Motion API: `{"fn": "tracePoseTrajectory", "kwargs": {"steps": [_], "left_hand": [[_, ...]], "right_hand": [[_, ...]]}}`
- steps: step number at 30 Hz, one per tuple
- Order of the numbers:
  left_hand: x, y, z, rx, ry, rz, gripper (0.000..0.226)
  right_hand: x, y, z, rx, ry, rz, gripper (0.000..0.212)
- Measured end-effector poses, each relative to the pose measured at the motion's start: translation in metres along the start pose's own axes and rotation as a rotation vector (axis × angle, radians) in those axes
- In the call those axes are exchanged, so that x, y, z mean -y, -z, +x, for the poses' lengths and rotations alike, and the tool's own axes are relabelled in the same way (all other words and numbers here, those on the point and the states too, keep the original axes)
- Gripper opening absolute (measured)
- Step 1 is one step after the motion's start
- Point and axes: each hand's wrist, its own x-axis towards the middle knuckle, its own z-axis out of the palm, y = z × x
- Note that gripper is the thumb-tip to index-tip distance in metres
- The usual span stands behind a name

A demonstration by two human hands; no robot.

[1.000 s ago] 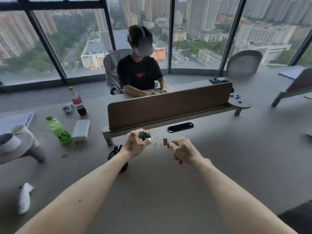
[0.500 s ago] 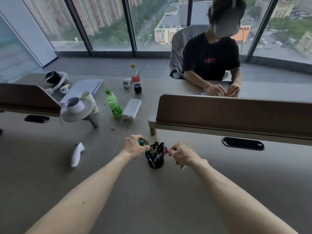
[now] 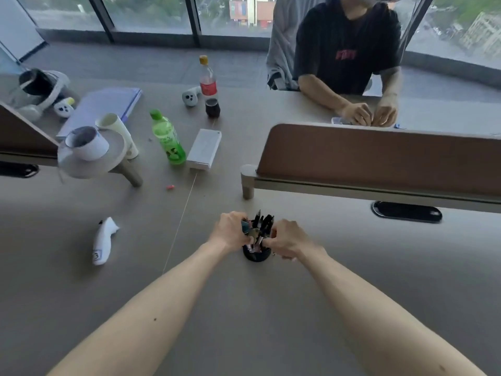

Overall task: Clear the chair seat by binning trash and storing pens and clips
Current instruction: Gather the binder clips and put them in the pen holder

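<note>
A black pen holder (image 3: 256,255) full of dark pens (image 3: 262,222) stands on the grey desk, in the middle of the view. My left hand (image 3: 230,231) is against its left side, fingers closed on a teal binder clip (image 3: 246,227) right at the rim. My right hand (image 3: 288,241) presses in from the right, fingers closed on a red binder clip (image 3: 273,234), mostly hidden. Both hands almost touch above the holder. The chair seat is out of view.
A brown desk divider (image 3: 379,161) rises just behind the holder, with a seated person (image 3: 347,47) beyond it. To the left are a green bottle (image 3: 166,138), a white box (image 3: 204,149), a cola bottle (image 3: 208,82), a white controller (image 3: 103,241) and cups on a small stand (image 3: 89,151).
The view has swung left and down, bringing the pen holder under my hands. Both hands have come together and dropped from above the holder to its rim, still gripping the clips.
</note>
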Motion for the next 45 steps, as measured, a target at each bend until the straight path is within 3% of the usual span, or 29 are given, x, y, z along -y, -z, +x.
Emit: {"fn": "tracePoseTrajectory", "kwargs": {"steps": [8,13,18,26,35,40,45], "left_hand": [[0.013,0.008,0.013,0.099,0.003,-0.121,0.021],[0.017,0.015,0.021,0.147,0.028,-0.205,0.017],[0.025,0.014,0.019,0.225,-0.019,-0.236,0.03],[0.024,0.013,0.014,0.167,-0.07,-0.27,0.037],[0.014,0.009,0.013,0.177,-0.068,-0.266,0.047],[0.017,0.007,0.008,0.209,-0.078,-0.295,0.054],[0.02,0.005,0.004,0.134,-0.111,-0.294,0.037]], "right_hand": [[0.003,0.009,0.01,-0.129,-0.023,0.24,0.02],[0.006,0.001,0.017,-0.034,0.077,0.133,0.03],[0.002,-0.011,0.017,-0.055,0.134,0.049,0.019],[0.0,-0.013,0.011,-0.037,0.17,0.087,0.055],[-0.01,-0.012,0.008,-0.183,0.159,0.17,0.039],[-0.019,-0.017,0.007,-0.185,0.092,0.237,0.023],[-0.023,-0.022,0.007,-0.203,0.108,0.203,0.016]]}}
